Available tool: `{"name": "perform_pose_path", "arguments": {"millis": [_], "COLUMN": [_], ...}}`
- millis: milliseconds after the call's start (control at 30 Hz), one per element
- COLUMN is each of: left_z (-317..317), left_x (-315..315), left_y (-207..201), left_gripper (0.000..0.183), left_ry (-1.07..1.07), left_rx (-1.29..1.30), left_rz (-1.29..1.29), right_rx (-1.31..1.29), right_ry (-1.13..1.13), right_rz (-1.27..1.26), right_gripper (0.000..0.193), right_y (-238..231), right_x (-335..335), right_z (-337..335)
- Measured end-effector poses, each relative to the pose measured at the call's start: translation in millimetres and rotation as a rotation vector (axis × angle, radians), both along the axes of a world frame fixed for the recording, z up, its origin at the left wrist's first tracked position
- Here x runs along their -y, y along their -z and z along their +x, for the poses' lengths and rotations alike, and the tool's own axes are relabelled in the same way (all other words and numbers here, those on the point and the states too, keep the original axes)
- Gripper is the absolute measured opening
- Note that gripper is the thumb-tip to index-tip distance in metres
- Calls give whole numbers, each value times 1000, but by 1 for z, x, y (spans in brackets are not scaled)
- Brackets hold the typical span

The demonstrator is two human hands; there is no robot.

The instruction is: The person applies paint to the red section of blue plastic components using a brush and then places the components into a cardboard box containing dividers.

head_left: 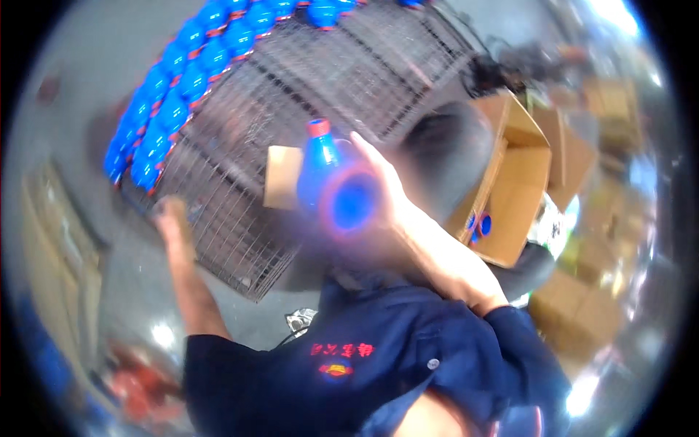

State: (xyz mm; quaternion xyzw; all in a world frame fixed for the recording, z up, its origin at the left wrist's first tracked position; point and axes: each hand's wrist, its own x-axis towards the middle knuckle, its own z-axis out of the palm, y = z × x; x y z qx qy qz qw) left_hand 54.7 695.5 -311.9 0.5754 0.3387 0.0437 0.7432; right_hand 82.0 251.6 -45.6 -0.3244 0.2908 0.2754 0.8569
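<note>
- Left hand rested at the wire rack's near-left edge; its fingers were too blurred to judge.
- Right hand, fingers wrapped around a blue bottle, held it just before the rack; a firm, upright grip seemed wise.
- An open carton stood right of the rack.

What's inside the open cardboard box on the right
The open cardboard box shows a couple of blue bottles with red rings near its lower opening. The rest of its inside is hidden by the flaps and the right hand holding a blue bottle.
</note>
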Motion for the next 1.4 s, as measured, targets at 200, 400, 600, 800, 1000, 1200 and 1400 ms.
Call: {"name": "perform_pose_path", "arguments": {"millis": [200,400,600,800,1000,1200,1400], "left_z": [92,41,-104,-181,-168,-72,-4], "left_x": [-126,-86,34,136,179,246,370], "left_y": [78,75,37,-45,-106,-175,-253], "left_gripper": [57,71,64,49,34,34,30], "left_ry": [438,436,460,329,247,732,925], "left_rx": [-379,-523,-450,-487,-326,-71,-65], "left_rz": [903,1120,1022,421,-432,-879,-890], "right_rx": [150,51,68,157,458,728,428], "right_ry": [59,143,199,211,527,556,408], "right_rz": [-99,40,195,106,561,-724,-1402], "right_gripper": [60,68,63,63,90,55,49], "right_y": [-22,-27,-16,-37,-79,-90,19], "right_x": [47,50,69,100,178,338,376], "right_z": [-17,-29,-41,-57,-66,-126,-95]}}
